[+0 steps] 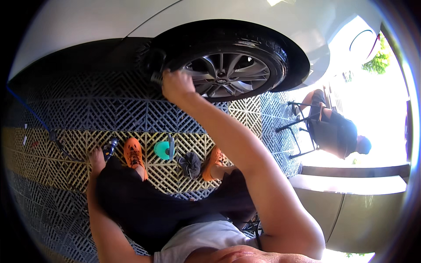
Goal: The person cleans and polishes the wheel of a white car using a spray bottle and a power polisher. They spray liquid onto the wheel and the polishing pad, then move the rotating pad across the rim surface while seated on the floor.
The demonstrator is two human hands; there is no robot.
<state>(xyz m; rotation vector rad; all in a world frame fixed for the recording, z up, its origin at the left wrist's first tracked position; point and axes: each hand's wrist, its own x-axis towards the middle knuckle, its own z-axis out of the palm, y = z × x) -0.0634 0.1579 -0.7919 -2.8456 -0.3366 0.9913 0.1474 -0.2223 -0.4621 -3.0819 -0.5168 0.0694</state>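
Observation:
My right hand (pixel 177 84) reaches to the left side of the car tyre (pixel 279 62) and is closed on a dark tool (pixel 156 78), blurred; a looped, bristly dark shape shows beyond it. The grey multi-spoke alloy wheel (pixel 221 81) is beside the fist. My left hand (pixel 97 159) is low by my left knee, partly blurred, next to a blue and silver tool (pixel 110 147); whether it grips it is unclear. Between my orange shoes (pixel 133 154) stand a teal object (pixel 161 150) with a grey upright part and a crumpled dark cloth (pixel 190 165).
The white car body (pixel 92 23) overhangs the wheel. A blue hose (pixel 29 110) runs in from the left to a dark coupling near my left hand. Grated floor tiles (pixel 65 141) lie underneath. At right, a person (pixel 338 131) sits on a black chair, and another vehicle (pixel 368 210) stands nearer.

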